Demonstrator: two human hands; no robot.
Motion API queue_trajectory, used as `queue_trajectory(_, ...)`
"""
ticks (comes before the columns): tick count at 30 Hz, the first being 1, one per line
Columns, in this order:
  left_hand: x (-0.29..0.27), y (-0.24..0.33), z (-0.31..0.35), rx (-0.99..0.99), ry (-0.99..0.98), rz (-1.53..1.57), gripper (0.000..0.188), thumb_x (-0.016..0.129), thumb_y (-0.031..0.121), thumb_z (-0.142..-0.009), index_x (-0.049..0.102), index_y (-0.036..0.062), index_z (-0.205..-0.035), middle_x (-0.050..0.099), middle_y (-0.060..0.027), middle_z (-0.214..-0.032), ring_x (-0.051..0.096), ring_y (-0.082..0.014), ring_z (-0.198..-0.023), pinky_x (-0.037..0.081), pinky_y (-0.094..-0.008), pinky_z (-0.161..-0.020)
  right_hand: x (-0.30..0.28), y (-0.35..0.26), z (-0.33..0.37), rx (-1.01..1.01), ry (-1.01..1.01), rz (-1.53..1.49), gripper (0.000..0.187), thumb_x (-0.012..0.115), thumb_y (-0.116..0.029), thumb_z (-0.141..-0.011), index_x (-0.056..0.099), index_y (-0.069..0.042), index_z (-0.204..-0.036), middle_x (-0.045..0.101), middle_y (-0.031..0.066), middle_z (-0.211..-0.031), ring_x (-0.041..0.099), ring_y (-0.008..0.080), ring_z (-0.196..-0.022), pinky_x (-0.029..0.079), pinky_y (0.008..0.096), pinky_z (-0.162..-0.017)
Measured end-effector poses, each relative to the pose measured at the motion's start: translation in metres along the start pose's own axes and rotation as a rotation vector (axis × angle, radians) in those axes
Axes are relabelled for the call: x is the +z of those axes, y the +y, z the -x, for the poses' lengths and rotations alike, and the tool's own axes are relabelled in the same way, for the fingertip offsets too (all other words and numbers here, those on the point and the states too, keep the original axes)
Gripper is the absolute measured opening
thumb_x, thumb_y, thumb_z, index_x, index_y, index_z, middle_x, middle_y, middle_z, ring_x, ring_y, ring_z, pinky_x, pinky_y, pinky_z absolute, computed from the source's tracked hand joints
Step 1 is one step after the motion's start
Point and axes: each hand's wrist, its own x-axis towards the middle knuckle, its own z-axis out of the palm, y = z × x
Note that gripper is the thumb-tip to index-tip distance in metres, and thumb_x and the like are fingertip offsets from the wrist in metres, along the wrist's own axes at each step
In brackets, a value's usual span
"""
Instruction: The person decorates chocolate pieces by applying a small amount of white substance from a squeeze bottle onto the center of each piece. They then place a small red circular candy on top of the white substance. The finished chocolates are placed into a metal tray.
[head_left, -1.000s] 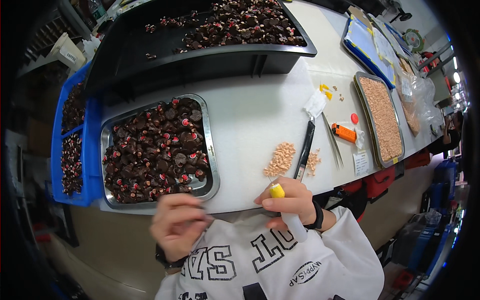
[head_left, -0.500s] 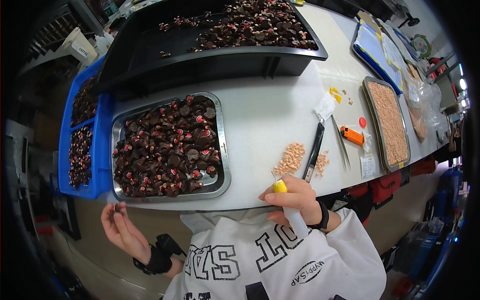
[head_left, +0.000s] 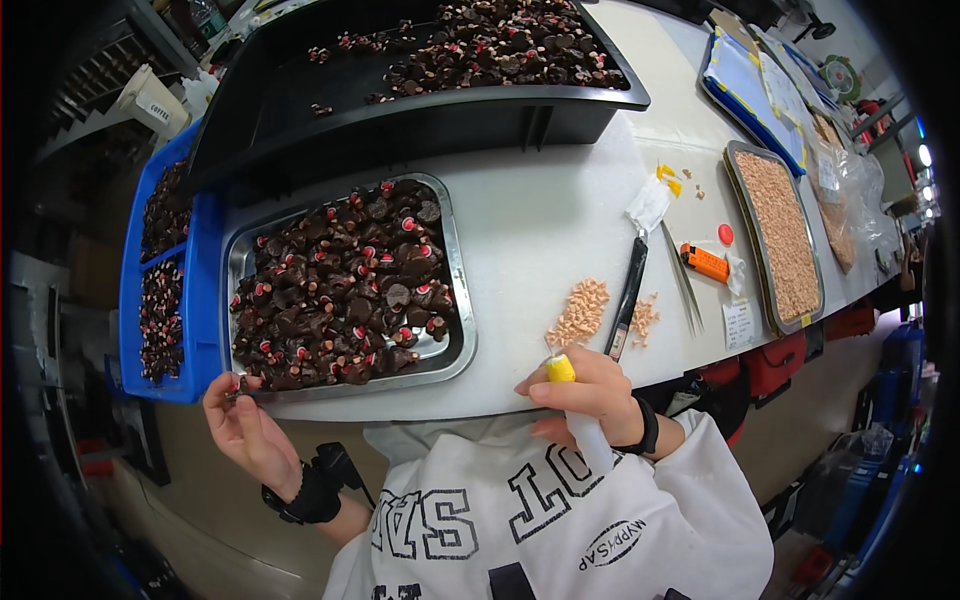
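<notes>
At your far left stands a blue bin (head_left: 205, 285) split into two compartments, both with dark pieces in them. Just right of it, your left hand (head_left: 255, 440) is raised at the near left corner of the metal tray, palm turned up. Its thumb and forefinger fingers are pinched together on a small dark piece (head_left: 240, 388); whether that piece touches the tray rim, you cannot tell from this angle. The metal tray (head_left: 463, 310) is heaped with dark pieces dotted with red and beige bits. Behind it sits a large black bin (head_left: 420, 130), its right part filled with similar pieces. On the white surface (head_left: 520, 230) right of the metal tray lies a beige pile of bits (head_left: 580, 312). Just in front of that pile, your right hand (head_left: 600, 395) has its fingers curled around a white bottle (head_left: 590, 440) with a yellow top, the tip pointing away from you. Beyond it lie a long black tool (head_left: 628, 295), a smaller beige pile (head_left: 645, 318), metal tweezers (head_left: 684, 282), an orange object (head_left: 705, 262) and a red cap (head_left: 725, 234). Farther right, a tray of beige bits (head_left: 733, 190) stands near a blue tray (head_left: 750, 90).
</notes>
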Motion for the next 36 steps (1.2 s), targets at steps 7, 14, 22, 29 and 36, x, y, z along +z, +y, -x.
queue_trajectory(7,0.013,-0.004,-0.002,0.024,-0.080,0.035,0.025,0.053,0.008,-0.084,0.049,-0.0023,-0.106,0.049,-0.0091,-0.100,0.046,-0.0166,-0.088,0.036,-0.0299,-0.084,0.006,0.001,-0.016,-0.041,-0.002,0.145,0.038,0.069,-0.009,-0.066,0.056,-0.006,-0.101,0.061,0.0128,-0.105,0.058,0.0358,-0.095,0.050,0.0363,-0.072)
queue_trajectory(14,0.011,-0.006,-0.002,0.002,-0.122,0.042,0.024,0.053,0.007,-0.083,0.049,-0.0018,-0.104,0.047,-0.0095,-0.100,0.044,-0.0168,-0.091,0.034,-0.0301,-0.086,0.011,-0.002,-0.021,-0.015,-0.225,0.336,0.040,0.063,-0.007,-0.065,0.053,-0.012,-0.103,0.053,0.0082,-0.120,0.052,0.0289,-0.100,0.045,0.0345,-0.075)
queue_trajectory(22,0.012,-0.008,0.000,0.000,-0.090,-0.006,0.024,0.052,0.007,-0.083,0.050,-0.0011,-0.105,0.047,-0.0089,-0.103,0.043,-0.0158,-0.094,0.031,-0.0293,-0.090,0.013,-0.005,-0.024,0.011,-0.305,0.463,0.042,0.061,-0.004,-0.065,0.051,-0.015,-0.104,0.053,0.0066,-0.115,0.050,0.0224,-0.088,0.038,0.0303,-0.072)
queue_trajectory(29,0.018,-0.007,-0.001,0.008,-0.095,-0.004,0.024,0.055,0.009,-0.083,0.050,-0.0010,-0.104,0.047,-0.0099,-0.102,0.043,-0.0167,-0.094,0.032,-0.0305,-0.089,0.013,-0.004,-0.022,0.023,-0.288,0.416,0.040,0.062,-0.007,-0.065,0.051,-0.014,-0.103,0.053,0.0062,-0.101,0.048,0.0211,-0.080,0.038,0.0304,-0.068)
queue_trajectory(36,0.029,0.000,0.003,-0.028,-0.156,0.027,0.025,0.057,0.010,-0.081,0.050,-0.0009,-0.102,0.048,-0.0097,-0.101,0.044,-0.0167,-0.094,0.032,-0.0299,-0.089,0.018,-0.002,-0.020,0.028,-0.092,0.362,0.029,0.066,-0.017,-0.069,0.055,-0.010,-0.095,0.053,0.0047,-0.079,0.045,0.0208,-0.068,0.039,0.0292,-0.059)
